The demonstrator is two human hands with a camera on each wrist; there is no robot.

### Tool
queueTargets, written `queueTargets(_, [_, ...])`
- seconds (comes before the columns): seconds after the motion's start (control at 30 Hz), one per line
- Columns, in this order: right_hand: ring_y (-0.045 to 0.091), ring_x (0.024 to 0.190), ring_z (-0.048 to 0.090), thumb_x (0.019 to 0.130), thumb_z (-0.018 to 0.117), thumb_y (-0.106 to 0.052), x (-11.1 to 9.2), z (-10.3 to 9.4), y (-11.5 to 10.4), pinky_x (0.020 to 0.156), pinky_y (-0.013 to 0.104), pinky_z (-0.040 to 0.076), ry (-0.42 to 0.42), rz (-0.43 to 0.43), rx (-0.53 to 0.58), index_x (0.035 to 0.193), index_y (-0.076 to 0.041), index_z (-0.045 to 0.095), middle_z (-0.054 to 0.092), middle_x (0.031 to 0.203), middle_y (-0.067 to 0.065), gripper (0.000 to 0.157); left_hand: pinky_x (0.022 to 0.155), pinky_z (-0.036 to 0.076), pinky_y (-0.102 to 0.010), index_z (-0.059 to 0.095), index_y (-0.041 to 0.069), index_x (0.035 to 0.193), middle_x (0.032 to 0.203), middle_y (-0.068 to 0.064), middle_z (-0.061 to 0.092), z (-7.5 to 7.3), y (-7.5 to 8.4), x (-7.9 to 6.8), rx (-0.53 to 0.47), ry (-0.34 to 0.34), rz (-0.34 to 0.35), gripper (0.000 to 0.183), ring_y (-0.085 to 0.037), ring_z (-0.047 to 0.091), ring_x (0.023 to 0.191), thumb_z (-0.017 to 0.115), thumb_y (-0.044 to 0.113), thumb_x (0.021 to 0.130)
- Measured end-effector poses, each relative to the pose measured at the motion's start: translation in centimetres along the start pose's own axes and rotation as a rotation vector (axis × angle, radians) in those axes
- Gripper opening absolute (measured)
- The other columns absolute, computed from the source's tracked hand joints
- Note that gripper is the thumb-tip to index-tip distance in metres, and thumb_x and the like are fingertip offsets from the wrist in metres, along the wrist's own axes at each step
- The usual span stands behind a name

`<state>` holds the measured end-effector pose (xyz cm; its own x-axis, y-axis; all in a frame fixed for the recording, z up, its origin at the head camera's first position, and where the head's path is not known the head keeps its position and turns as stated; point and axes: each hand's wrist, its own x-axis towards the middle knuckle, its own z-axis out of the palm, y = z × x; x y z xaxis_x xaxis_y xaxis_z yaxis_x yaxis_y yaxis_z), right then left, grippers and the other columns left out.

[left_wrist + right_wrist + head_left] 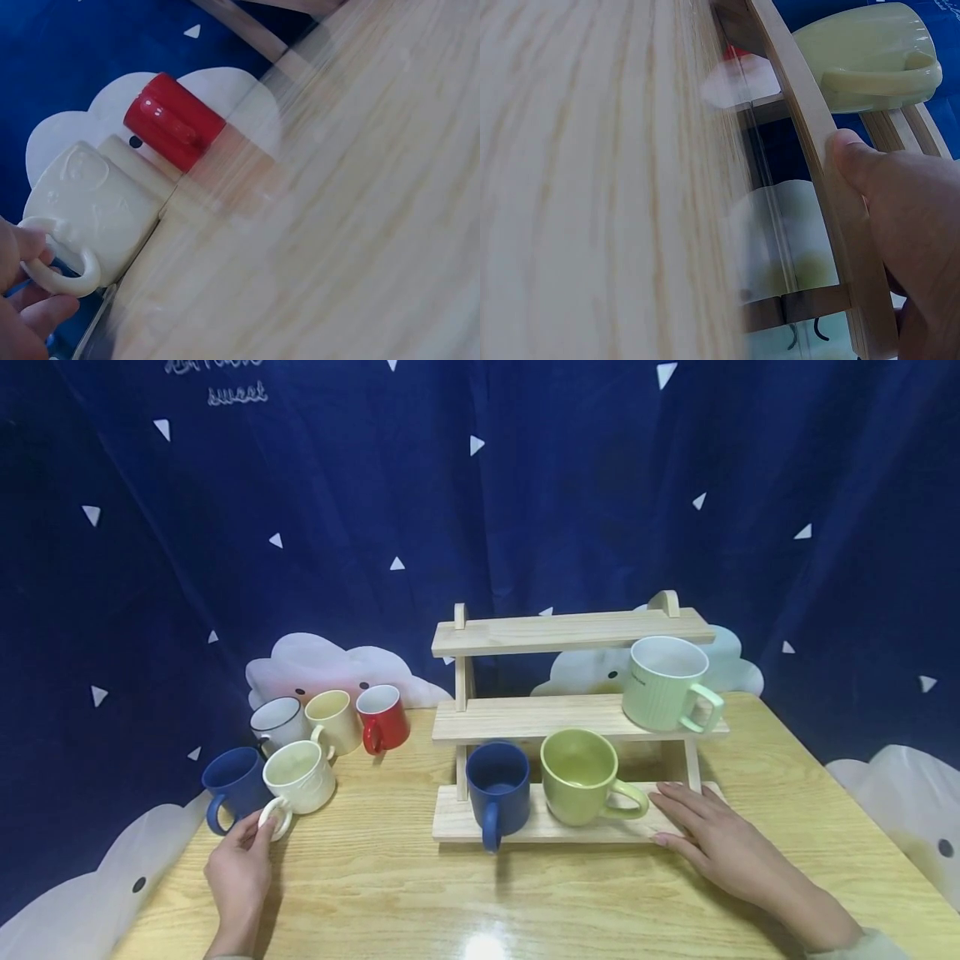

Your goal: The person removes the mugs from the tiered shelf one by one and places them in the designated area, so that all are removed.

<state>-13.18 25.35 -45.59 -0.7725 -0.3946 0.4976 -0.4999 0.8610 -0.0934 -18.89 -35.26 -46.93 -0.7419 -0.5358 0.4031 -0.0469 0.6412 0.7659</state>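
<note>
On the left of the table, my left hand point(242, 860) pinches the handle of a cream mug point(300, 777) between thumb and fingers. The left wrist view shows raised patterns on this mug point(94, 202). My right hand point(723, 843) rests on the right end of the bottom shelf of a wooden rack point(525, 718), fingers extended over the board and thumb against its front edge. That shelf bears a dark blue mug point(498, 789) and an olive-green mug point(579, 781). A mint-green mug point(663, 685) stands on the middle shelf's right end.
Beside the cream mug stands a blue mug point(236, 785). Behind are a white mug with a dark rim point(277, 727), a pale yellow mug point(337, 727) and a red mug point(386, 722). A navy curtain point(570, 485) hangs behind the wooden table point(375, 893).
</note>
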Motion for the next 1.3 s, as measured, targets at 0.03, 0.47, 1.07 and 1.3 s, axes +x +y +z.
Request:
queueTargets(0.03, [0.033, 0.125, 0.050, 0.090, 0.071, -0.034, 0.0, 0.0, 0.0, 0.118, 0.040, 0.016, 0.000, 0.001, -0.001, 0.134, -0.009, 0.060, 0.055, 0.137, 0.008, 0.052, 0.062, 0.034, -0.002, 0.070, -0.001, 0.113, 0.103, -0.021, 0.070, 0.0, 0.0, 0.0, -0.002, 0.009, -0.008, 0.027, 0.032, 0.036, 0.066, 0.070, 0.016, 0.093])
queueTargets(0.47, [0.035, 0.123, 0.051, 0.090, 0.071, -0.034, 0.0, -0.3, 0.0, 0.119, 0.034, 0.010, 0.011, -0.014, 0.004, 0.134, -0.008, 0.059, 0.055, 0.137, 0.010, 0.052, 0.061, 0.037, -0.005, 0.071, -0.002, 0.111, 0.102, -0.023, 0.069, 0.1, 0.3, 0.1, -0.023, 0.027, -0.045, 0.027, 0.031, 0.038, 0.063, 0.071, 0.015, 0.091])
queueTargets(1.07, [0.036, 0.124, 0.050, 0.090, 0.070, -0.035, 0.0, 0.0, 0.0, 0.118, 0.041, 0.018, 0.009, -0.003, 0.013, 0.133, -0.009, 0.060, 0.056, 0.136, 0.009, 0.051, 0.085, 0.043, -0.043, 0.063, 0.000, 0.123, 0.115, -0.021, 0.067, -2.2, 2.5, 0.6, 0.065, -0.036, 0.039, 0.042, -0.018, 0.067, 0.094, 0.071, 0.026, 0.091])
queueTargets(1.3, [0.037, 0.123, 0.051, 0.090, 0.070, -0.034, 0.0, -0.2, -0.1, 0.119, 0.032, 0.008, 0.007, -0.002, 0.011, 0.133, -0.008, 0.061, 0.056, 0.136, 0.009, 0.051, 0.088, 0.047, -0.042, 0.061, -0.001, 0.126, 0.117, -0.023, 0.065, -2.7, 4.1, 0.8, 0.040, -0.131, 0.094, 0.046, -0.042, 0.062, 0.107, 0.073, 0.024, 0.090])
